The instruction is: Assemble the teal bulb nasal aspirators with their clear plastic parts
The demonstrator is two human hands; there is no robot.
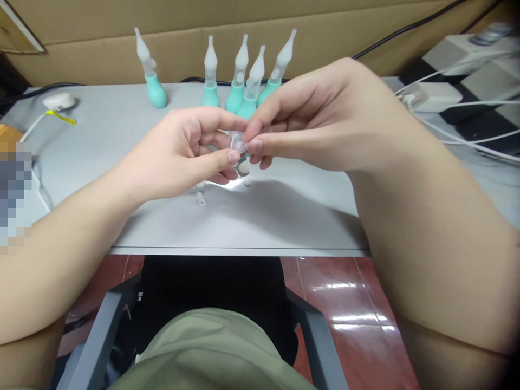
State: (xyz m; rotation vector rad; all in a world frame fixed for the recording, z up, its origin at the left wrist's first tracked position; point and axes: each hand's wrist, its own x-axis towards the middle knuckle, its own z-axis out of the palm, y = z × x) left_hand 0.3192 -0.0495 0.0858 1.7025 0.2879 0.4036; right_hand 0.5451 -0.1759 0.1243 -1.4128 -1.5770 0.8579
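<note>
My left hand (195, 149) holds a short clear plastic tube (234, 140) between thumb and fingers, above the desk. My right hand (292, 127) meets it from the right, thumb and forefinger pinched at the tube's side, where a small round translucent part shows; the fingertips hide what exactly they grip. Behind both hands, several nasal aspirators with teal bulbs and white tips stand grouped, such as one aspirator (210, 73). A lone aspirator (156, 91) stands farther left. Small white rings (202, 200) and a white round piece (244, 167) lie on the desk below my hands.
The grey desk (162, 227) ends at a front edge near my lap. At the right are white plugs (436, 97) and cables. A white device (59, 101) with a cord lies at the left. Brown cardboard (101, 54) lines the back.
</note>
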